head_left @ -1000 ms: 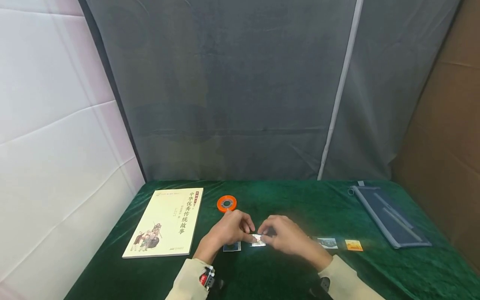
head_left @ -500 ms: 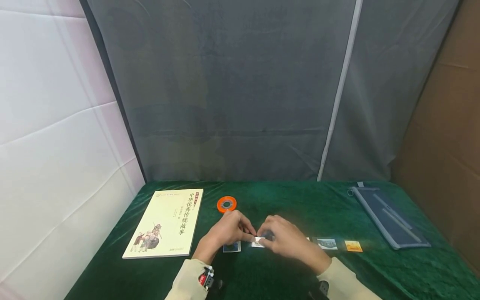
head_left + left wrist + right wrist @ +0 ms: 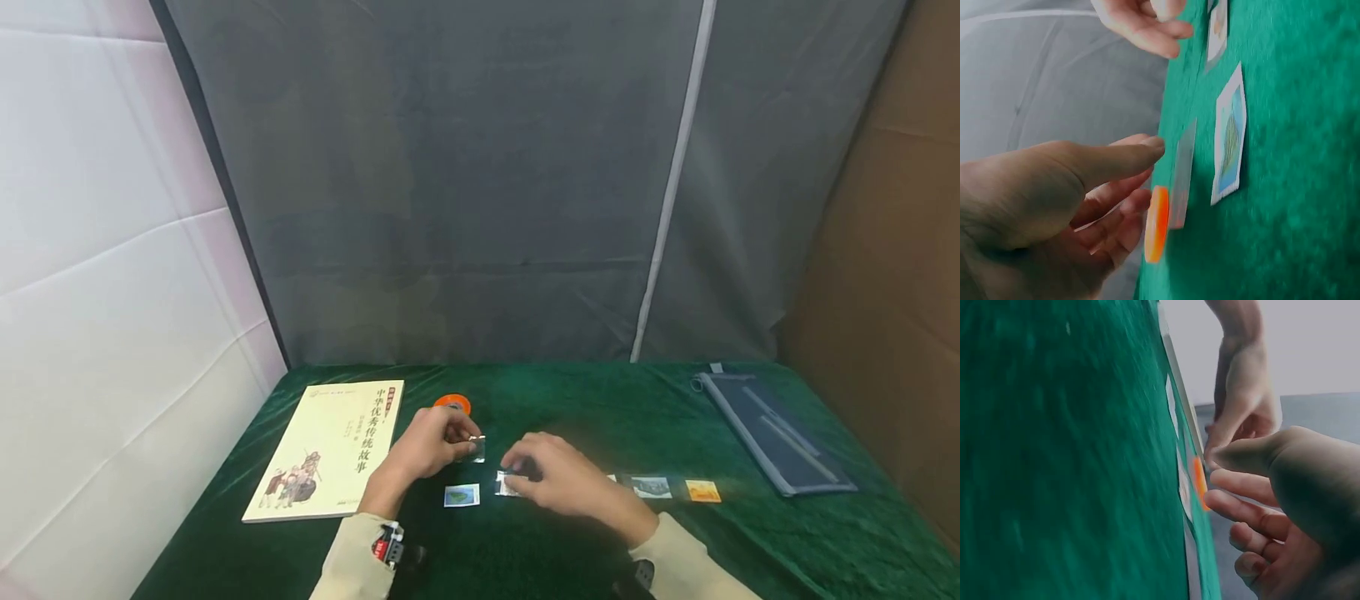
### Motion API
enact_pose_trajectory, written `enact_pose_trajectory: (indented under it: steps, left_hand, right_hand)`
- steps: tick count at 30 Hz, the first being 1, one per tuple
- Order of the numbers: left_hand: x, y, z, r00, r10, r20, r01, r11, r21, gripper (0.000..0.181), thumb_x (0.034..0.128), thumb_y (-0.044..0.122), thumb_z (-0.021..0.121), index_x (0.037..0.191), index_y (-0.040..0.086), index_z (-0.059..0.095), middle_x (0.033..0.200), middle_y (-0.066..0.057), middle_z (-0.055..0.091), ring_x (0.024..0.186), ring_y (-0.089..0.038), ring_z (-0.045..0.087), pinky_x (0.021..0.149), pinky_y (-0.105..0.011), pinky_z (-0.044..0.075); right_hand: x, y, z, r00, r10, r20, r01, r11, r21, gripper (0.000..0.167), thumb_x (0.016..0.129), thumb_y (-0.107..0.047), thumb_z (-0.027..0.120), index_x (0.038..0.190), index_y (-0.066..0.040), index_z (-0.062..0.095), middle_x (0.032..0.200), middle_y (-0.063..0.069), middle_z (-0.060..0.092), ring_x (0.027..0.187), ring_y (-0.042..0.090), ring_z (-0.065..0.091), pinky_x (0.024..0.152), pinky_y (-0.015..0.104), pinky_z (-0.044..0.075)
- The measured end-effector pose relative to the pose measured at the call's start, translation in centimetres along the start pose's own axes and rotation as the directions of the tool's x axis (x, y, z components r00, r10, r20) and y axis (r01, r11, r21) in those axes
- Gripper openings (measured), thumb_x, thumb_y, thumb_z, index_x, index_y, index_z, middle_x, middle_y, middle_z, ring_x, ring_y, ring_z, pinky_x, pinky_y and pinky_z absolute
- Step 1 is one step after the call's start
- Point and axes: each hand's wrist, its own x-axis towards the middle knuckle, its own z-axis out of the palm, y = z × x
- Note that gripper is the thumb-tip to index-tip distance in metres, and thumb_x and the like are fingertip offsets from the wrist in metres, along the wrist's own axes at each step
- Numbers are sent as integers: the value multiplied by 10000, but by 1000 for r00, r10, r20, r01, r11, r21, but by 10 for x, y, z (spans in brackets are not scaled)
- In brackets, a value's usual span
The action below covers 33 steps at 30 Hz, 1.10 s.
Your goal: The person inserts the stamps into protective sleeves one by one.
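My left hand (image 3: 429,444) is over a small clear film piece (image 3: 478,450). In the left wrist view, its thumb and loosely bent fingers are beside the film (image 3: 1184,178), with a narrow gap at the thumb tip. Nearer me lies a blue-green picture stamp (image 3: 461,496). My right hand (image 3: 558,475) hovers by a pale stamp (image 3: 507,483), which seems to lie in clear film and is partly hidden. In the right wrist view, its thumb and fingers (image 3: 1244,481) are apart, with nothing visible between them.
An orange tape roll (image 3: 453,402) lies behind my left hand. A cream book (image 3: 326,450) is at the left. To the right lie a grey-blue stamp (image 3: 651,487), an orange stamp (image 3: 702,491) and a dark zip pouch (image 3: 776,433). Green cloth (image 3: 570,550) covers the table.
My left hand has moved left and away from the pale stamp, uncovering the blue-green stamp. The clear film piece now shows at its fingertips. My right hand has barely shifted.
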Motion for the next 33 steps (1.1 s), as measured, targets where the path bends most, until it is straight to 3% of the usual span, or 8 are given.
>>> enact_pose_trajectory:
  steps: [6, 13, 21, 27, 33]
  left_hand:
    - [-3, -7, -5, 1000, -31, 3, 31, 998, 59, 281, 854, 53, 914, 1111, 137, 839, 956, -31, 758, 862, -185, 615, 829, -382, 540]
    - [-3, -9, -4, 999, -38, 8, 38, 998, 45, 339, 841, 13, 911, 1149, 129, 833, 1026, -58, 806, 914, -208, 708, 958, -519, 609]
    - [1, -8, 2, 1000, 0, -8, 1, 999, 44, 323, 816, 1, 922, 1103, 116, 831, 951, -10, 781, 885, -166, 726, 913, -443, 622]
    - [3, -9, 2, 1000, 6, -8, -6, 998, 54, 307, 814, 17, 929, 1084, 125, 830, 902, 2, 765, 816, -152, 660, 846, -381, 583]
    - [2, -11, 2, 1000, 15, 2, -15, 999, 50, 272, 844, 14, 902, 1087, 109, 824, 888, 5, 757, 776, -102, 616, 806, -333, 560]
  right_hand:
    - [13, -20, 22, 998, -12, 54, 15, 999, -43, 301, 1002, -327, 794, 1268, -193, 752, 1067, -113, 672, 995, 28, 553, 877, 252, 529]
    - [27, -38, 34, 992, -7, 123, 23, 992, -128, 405, 1006, -409, 784, 1356, -209, 741, 1116, -105, 653, 990, 28, 504, 862, 232, 494]
    - [29, -45, 39, 997, 5, 76, 9, 983, -182, 276, 953, -372, 850, 1175, -237, 758, 1121, -107, 609, 1007, 52, 484, 903, 244, 478]
    - [30, -44, 42, 999, 0, 39, 8, 981, -195, 352, 939, -380, 858, 1224, -203, 750, 1189, -83, 639, 1105, 98, 544, 998, 332, 516]
    - [30, -45, 43, 1000, -4, 24, 9, 985, -174, 248, 942, -359, 860, 1116, -225, 744, 1116, -104, 632, 1063, 86, 540, 969, 317, 510]
